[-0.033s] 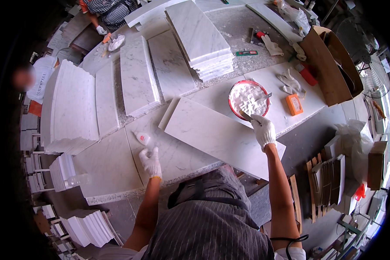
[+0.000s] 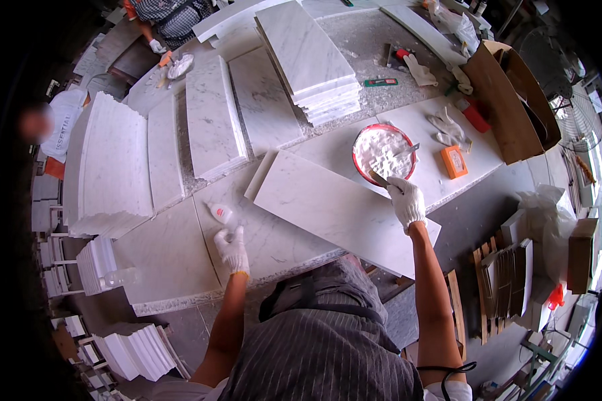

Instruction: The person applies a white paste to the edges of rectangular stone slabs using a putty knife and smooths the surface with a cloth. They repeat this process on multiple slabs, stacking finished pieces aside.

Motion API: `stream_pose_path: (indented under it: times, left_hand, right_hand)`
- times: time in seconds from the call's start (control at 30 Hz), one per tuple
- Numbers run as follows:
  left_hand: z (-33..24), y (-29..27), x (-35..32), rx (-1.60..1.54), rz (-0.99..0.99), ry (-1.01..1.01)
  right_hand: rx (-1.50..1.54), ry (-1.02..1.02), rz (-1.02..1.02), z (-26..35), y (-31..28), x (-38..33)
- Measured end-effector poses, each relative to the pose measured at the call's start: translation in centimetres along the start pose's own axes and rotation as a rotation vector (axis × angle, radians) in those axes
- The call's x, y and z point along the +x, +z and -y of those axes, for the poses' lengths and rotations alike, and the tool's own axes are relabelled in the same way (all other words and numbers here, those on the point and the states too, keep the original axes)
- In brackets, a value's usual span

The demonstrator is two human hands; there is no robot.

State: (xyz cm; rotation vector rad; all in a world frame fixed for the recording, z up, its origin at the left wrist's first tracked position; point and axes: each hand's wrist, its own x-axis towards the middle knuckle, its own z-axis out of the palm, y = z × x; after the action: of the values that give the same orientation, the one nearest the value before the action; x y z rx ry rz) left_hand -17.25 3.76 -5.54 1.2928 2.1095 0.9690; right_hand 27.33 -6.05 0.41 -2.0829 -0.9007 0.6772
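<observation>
My right hand (image 2: 407, 200), in a white knit glove, grips a putty knife (image 2: 379, 178) by its handle. Its blade points up and left, at the near rim of a red-rimmed bowl (image 2: 361, 162) of white paste. A second spatula (image 2: 408, 151) stands in the paste. Below that hand lies a pale marble slab (image 2: 334, 207), set at an angle over another slab and overhanging the table's front edge. My left hand (image 2: 232, 251), also gloved, rests at the table's near side with fingers apart, holding nothing. Just beyond its fingertips lies a small white bottle (image 2: 219, 213) with a red mark.
Stacked marble slabs (image 2: 314, 60) fill the table's far side, with more slabs (image 2: 107, 160) at the left. An orange box (image 2: 454, 162), loose gloves (image 2: 446, 125) and a cardboard box (image 2: 508, 100) are at the right. Another person (image 2: 174, 20) works at the far left.
</observation>
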Motion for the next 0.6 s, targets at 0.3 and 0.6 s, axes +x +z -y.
stream_pose_path:
  times: [0.3,0.6]
  left_hand:
    - [-0.5,0.3,3.8,0.156,-0.037,-0.035]
    - [2.1,1.5,9.0,0.346,-0.092,-0.007]
  right_hand:
    - [0.169,0.133,0.066,-0.6,-0.4,0.6]
    - [0.071,0.064,0.021,0.5,-0.6,0.4]
